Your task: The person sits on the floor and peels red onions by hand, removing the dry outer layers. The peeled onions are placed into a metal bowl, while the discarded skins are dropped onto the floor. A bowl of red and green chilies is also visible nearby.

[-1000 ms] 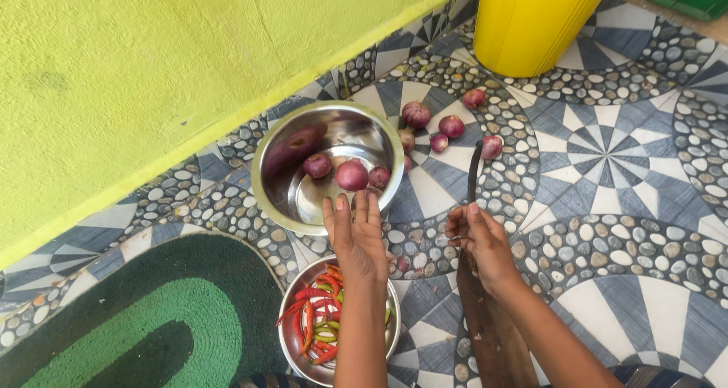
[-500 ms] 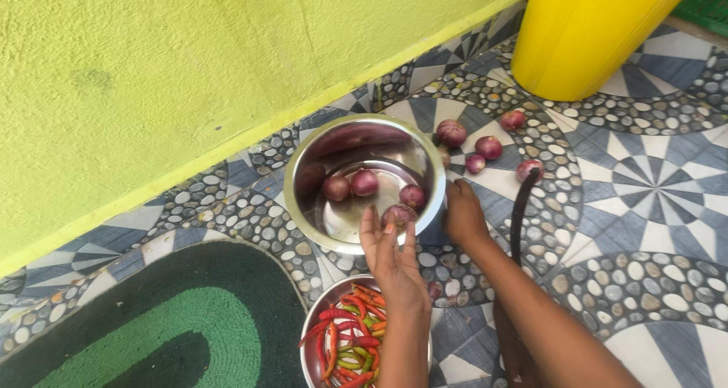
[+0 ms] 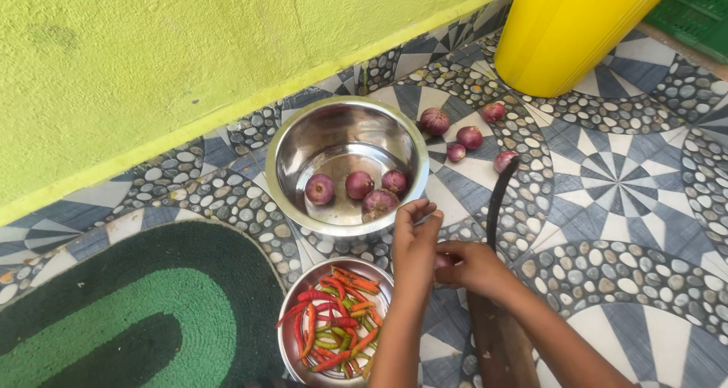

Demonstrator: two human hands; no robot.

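Your left hand [image 3: 415,236] and right hand [image 3: 469,267] meet just below the steel bowl [image 3: 292,168], fingers curled together around something small between them; what it is stays hidden. The curved blade [image 3: 497,198] rises just right of your right hand, its long axis pointing away from you. Four onions [image 3: 359,185] lie in the bowl, up-left of your fingers, nearer the left hand.
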